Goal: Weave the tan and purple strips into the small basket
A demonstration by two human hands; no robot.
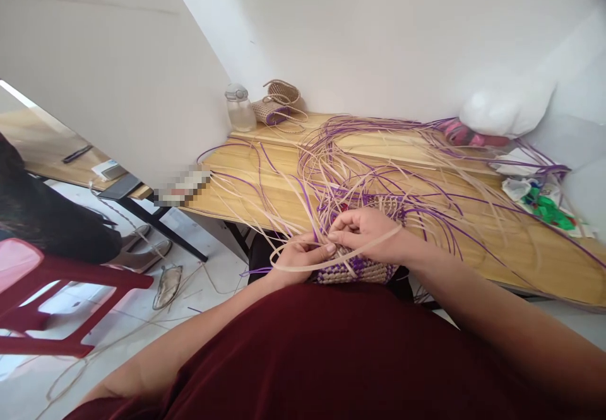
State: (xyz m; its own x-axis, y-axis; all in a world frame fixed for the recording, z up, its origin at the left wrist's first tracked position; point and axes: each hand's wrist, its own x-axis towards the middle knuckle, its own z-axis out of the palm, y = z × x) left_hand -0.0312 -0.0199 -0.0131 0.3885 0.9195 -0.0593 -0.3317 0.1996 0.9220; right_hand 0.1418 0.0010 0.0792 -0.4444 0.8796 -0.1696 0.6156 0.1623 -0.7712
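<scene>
A partly woven basket (357, 270) in beige and purple rests against my lap at the table's front edge, with long loose strips fanning out from its rim. My left hand (303, 254) is closed at the basket's left side, thumb and fingers pinching weaving strips. Close beside it, my right hand (363, 234) bends over the weave, its thumb and fingertips pinched on a strip at the same spot. One pale beige strip (326, 264) loops in front of both hands. The exact crossing of strips under the fingertips is hidden.
Beige and purple strips (341, 136) spread across the wooden table (284, 183). At the back stand a clear jar (239, 109) and small woven baskets (277, 107). A white bag (504, 107) and green packaging (549, 208) lie right. A person sits left near a red stool (71, 294).
</scene>
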